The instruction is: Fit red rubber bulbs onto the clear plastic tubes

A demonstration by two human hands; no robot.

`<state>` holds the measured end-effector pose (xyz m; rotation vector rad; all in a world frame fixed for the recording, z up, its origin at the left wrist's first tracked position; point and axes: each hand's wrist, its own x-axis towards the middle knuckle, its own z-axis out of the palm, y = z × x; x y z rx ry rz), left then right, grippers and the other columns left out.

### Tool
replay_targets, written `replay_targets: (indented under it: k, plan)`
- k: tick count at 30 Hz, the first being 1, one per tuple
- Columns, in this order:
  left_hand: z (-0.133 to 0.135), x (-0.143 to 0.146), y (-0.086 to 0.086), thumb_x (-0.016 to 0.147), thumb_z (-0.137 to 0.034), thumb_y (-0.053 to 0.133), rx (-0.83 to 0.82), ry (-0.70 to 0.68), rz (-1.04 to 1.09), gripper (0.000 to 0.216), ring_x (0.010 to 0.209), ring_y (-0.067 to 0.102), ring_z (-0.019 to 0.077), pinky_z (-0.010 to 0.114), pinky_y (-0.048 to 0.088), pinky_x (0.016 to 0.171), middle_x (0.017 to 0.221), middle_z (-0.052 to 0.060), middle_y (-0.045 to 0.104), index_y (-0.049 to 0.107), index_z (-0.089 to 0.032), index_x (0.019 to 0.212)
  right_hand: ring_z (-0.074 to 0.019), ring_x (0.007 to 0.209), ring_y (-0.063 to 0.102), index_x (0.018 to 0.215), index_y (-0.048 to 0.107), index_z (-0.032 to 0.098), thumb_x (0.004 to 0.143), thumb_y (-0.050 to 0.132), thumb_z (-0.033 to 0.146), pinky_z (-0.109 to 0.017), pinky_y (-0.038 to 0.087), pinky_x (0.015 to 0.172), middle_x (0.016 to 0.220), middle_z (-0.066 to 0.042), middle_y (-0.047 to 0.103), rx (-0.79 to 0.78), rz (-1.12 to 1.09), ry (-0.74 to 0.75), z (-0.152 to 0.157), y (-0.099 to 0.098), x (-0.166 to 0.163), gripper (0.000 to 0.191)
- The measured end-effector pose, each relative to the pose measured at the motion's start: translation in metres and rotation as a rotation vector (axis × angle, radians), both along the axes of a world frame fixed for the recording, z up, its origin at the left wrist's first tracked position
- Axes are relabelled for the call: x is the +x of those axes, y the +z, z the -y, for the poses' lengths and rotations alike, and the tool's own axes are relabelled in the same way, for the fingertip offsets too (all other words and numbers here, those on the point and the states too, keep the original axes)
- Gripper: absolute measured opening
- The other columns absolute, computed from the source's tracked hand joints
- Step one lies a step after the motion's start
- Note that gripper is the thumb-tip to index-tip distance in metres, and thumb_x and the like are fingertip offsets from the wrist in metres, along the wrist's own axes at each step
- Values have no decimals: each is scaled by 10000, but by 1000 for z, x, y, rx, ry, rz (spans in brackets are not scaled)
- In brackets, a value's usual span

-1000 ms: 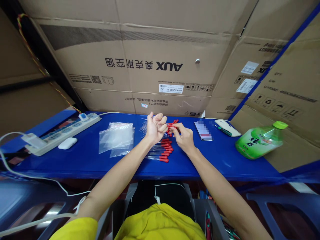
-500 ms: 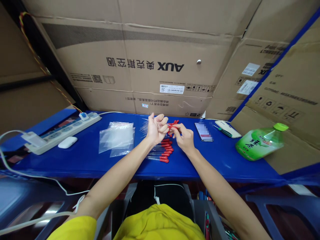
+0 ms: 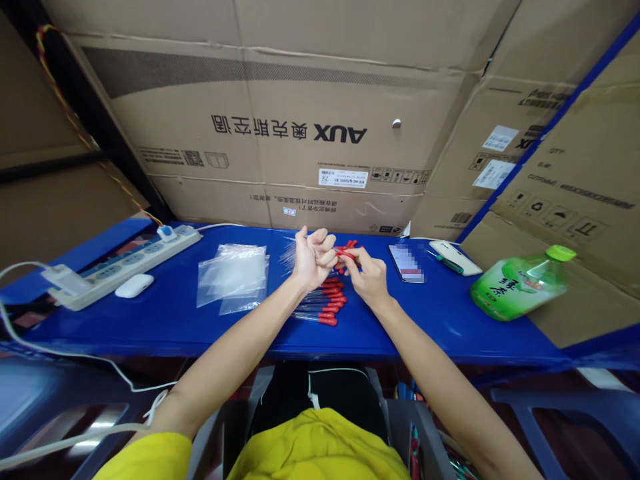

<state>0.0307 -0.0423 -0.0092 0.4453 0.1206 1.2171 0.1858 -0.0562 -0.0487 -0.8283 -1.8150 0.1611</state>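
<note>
Over the middle of the blue table [image 3: 165,320], my left hand [image 3: 311,257] is closed in a fist round a bundle of clear tubes with red caps. My right hand [image 3: 369,273] is right beside it, its fingers pinching the red end of one tube [image 3: 345,253] against that bundle. Below both hands, several more red-capped tubes [image 3: 325,303] lie in a row on the table. A stack of clear plastic bags [image 3: 233,275] lies to the left of my left hand.
A white power strip [image 3: 123,267] and a white earbud case [image 3: 133,285] sit at the left. Right of my hands lie a phone [image 3: 406,262], a white device [image 3: 455,257] and a green bottle [image 3: 520,285] on its side. Cardboard boxes [image 3: 300,127] wall the back.
Almost nothing has moved. My right fingers have shifted slightly at the red tube end next to my left fist.
</note>
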Motion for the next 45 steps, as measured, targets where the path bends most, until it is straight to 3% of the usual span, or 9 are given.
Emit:
replay_targets:
  k: [5, 20, 27, 36, 45]
  plan:
    - [0, 0, -1, 1015, -498, 275, 55, -10, -15, 436, 332, 179, 57, 228, 110, 385, 564, -70, 231, 216, -214, 690, -167, 603, 723, 1004, 660, 217, 1009, 542, 380, -274, 567, 623, 780, -29, 774, 4, 8, -15, -1, 0, 0, 201]
    - [0, -1, 1, 992, -537, 351, -36, -20, 8, 451, 341, 196, 56, 215, 152, 381, 568, -71, 258, 255, -213, 693, -178, 596, 719, 1030, 659, 223, 1004, 537, 416, -287, 574, 608, 779, -31, 769, -49, -12, 2, -2, 1, -2, 229]
    - [-4, -7, 4, 1000, -542, 313, -5, -16, 16, 463, 342, 183, 58, 221, 150, 383, 570, -67, 248, 242, -211, 684, -196, 808, 759, 1150, 624, 224, 1032, 476, 396, -298, 594, 746, 937, -54, 777, -111, 35, 82, -7, -2, 2, 256]
    - [-2, -3, 1, 1004, -533, 308, -7, -17, -11, 456, 339, 176, 56, 218, 128, 378, 570, -70, 235, 220, -213, 690, -143, 567, 680, 989, 627, 212, 1040, 460, 325, -257, 526, 622, 772, -21, 750, -12, 94, 2, -4, 0, 4, 208]
    - [-2, -2, -1, 1003, -521, 299, 6, 0, -46, 441, 342, 167, 58, 217, 137, 372, 567, -71, 225, 209, -216, 698, -124, 568, 679, 965, 626, 205, 1037, 480, 288, -226, 507, 612, 754, -10, 741, 27, 100, 12, -1, 3, 4, 182]
